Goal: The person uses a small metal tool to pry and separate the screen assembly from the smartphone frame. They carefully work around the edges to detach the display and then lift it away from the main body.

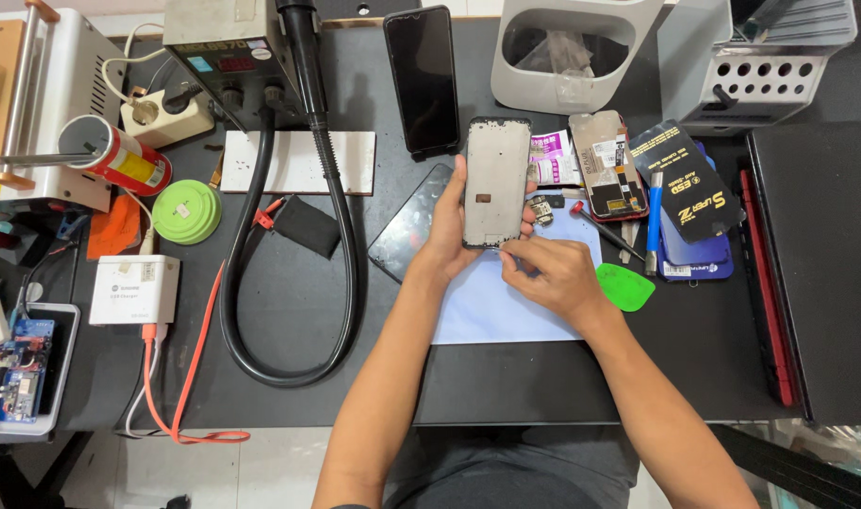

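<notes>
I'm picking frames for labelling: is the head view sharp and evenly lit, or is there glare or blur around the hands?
Head view: sharp, evenly lit, soft shadows; the left hand holding the phone frame and the right hand are crisp; mild sheen on the black phone; slight wide-angle bending at the edges.

Two hands are at work – a left hand (446,231) and a right hand (551,273) – on one phone frame (495,181). One dark phone (423,77) stands propped behind it, one black glass panel (407,234) lies flat, and one opened phone body (607,164) shows its boards. One pale blue mat (492,311), one green pick (624,287), one green round disc (187,210), one white charger box (134,288), one black hose (289,283) – and one red-labelled can (119,155).
</notes>
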Demonstrator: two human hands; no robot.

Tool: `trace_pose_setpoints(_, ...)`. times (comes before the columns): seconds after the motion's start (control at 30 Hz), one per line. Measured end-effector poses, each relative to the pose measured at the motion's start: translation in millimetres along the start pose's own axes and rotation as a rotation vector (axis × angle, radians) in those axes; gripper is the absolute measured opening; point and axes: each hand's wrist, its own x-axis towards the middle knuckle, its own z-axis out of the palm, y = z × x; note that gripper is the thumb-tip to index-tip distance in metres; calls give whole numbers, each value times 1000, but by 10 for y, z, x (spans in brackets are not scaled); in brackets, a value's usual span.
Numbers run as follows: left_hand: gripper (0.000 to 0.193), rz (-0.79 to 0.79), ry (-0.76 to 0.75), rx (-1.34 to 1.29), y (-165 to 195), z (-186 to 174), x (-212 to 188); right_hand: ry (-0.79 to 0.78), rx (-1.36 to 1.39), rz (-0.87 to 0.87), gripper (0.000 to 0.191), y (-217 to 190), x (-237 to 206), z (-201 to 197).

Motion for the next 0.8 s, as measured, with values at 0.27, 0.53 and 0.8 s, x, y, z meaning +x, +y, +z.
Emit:
trace_pose_setpoints(0.27, 94, 11, -9, -25, 8, 10, 9, 2, -2, -5, 13, 5, 3, 18)
trace_pose_setpoints(0.53, 94, 6, 2, -36, 6, 13, -2, -6, 29, 72, 11, -7, -13, 16)
trace_pose_setpoints(0.8, 88, 36, 32, -30, 15, 22, 21, 30, 49, 117, 15, 52, -3, -7)
